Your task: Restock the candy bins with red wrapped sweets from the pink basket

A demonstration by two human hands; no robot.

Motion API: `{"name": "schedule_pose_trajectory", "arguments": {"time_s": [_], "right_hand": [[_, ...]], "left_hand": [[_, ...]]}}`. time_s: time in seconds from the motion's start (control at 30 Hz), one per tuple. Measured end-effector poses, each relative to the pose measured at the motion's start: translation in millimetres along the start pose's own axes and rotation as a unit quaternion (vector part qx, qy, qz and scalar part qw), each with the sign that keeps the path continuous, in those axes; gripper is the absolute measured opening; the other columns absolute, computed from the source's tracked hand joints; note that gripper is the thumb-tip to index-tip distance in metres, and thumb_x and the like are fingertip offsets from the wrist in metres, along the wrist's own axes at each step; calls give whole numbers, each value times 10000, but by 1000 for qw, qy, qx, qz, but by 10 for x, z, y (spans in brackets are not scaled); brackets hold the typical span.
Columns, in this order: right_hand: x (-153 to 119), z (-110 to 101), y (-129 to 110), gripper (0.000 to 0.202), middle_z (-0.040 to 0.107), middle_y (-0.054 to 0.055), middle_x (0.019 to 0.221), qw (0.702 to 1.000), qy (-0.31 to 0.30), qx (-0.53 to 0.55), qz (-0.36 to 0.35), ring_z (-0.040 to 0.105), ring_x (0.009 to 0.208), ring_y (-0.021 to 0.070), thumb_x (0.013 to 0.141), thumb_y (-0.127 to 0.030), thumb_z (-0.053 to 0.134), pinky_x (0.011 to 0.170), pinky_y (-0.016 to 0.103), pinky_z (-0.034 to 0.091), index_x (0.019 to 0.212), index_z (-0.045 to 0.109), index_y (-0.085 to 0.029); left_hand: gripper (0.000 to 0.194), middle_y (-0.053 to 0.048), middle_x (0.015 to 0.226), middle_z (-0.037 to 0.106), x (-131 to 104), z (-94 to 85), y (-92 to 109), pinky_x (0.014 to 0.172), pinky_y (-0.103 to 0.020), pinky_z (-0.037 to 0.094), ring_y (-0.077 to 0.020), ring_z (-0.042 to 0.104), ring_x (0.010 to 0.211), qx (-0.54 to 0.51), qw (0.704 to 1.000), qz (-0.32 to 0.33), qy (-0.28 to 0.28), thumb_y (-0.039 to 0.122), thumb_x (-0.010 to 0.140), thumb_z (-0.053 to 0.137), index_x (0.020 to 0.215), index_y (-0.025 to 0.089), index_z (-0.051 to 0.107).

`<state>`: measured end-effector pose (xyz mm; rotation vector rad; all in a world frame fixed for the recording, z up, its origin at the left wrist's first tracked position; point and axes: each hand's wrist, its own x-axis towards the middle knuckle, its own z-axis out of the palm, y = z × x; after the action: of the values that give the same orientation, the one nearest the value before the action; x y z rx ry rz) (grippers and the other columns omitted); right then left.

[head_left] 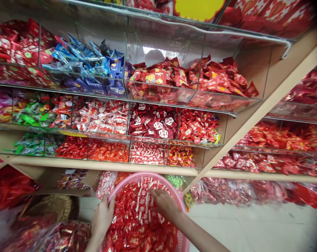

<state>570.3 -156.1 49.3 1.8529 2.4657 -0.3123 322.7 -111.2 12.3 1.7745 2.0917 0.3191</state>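
A round pink plastic basket [148, 175] stands low in front of me, filled with wrapped candies. Most of its candies [132, 231] have shiny red wrappers; a strip of red-and-white wrapped candies [145, 199] lies among them toward the far side. My left hand [103, 213] is closed on the basket's left rim, thumb toward the inside. Over the basket's right side reaches my right hand [162, 203], its fingers stretched out and resting on the red-and-white candies. The undersides of those fingers are hidden.
Clear-fronted shelf bins [153, 120] of wrapped candies rise ahead, above a wooden ledge [108, 164]. A slanting wooden post [242, 119] stands at right. An open cardboard box [91, 182], a woven basket [66, 206] and bagged candies [66, 234] sit at lower left; tiled floor [226, 227] shows at right.
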Motion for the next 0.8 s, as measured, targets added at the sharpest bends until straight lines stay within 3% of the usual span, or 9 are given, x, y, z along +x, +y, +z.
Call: {"name": "schedule_pose_trajectory", "arguments": {"time_s": [0.17,0.27,0.43,0.57,0.7,0.8], "right_hand": [[18,42,-9,680,555,131,1083,1000,-9,-3,4,505,1003,266,655,-267,683,839,373,418,1254,373,-180],[49,-39,27,685,559,129,1078,1000,9,24,1,508,996,269,633,-323,697,833,379,420,1231,395,-178],[345,-434,157,398,562,106,1061,989,123,81,-1,512,986,214,807,-333,502,825,340,415,1166,426,-179],[869,-762,275,277,590,95,967,976,154,117,100,560,849,179,852,-367,406,671,277,436,1029,488,-170],[1389,-841,334,401,614,128,911,963,84,123,223,586,823,225,793,-499,442,640,307,432,965,528,-147],[1632,-770,324,487,607,169,939,964,22,121,235,581,871,260,704,-558,525,641,315,435,926,553,-126]], "left_hand": [[456,-93,736,683,12,13,-16,576,-267,365,-240,636,709,3,1000,-2,-9,504,830,237,1043,208,511],[447,-86,723,679,17,20,-23,582,-268,363,-239,637,707,7,1000,1,-14,502,832,227,1015,211,512],[436,-90,713,680,19,4,-2,576,-274,363,-252,640,710,4,1000,-3,-24,498,834,214,987,216,509],[426,-100,751,688,26,13,-4,591,-282,374,-266,641,747,-10,1000,-7,-29,487,833,228,1012,216,504],[426,-107,772,693,37,43,-38,593,-284,383,-271,643,753,-23,999,-12,-22,476,829,257,1039,210,515],[411,-99,759,695,45,51,-55,590,-283,391,-268,646,740,-36,999,-18,-22,464,828,273,1036,214,525]]}}
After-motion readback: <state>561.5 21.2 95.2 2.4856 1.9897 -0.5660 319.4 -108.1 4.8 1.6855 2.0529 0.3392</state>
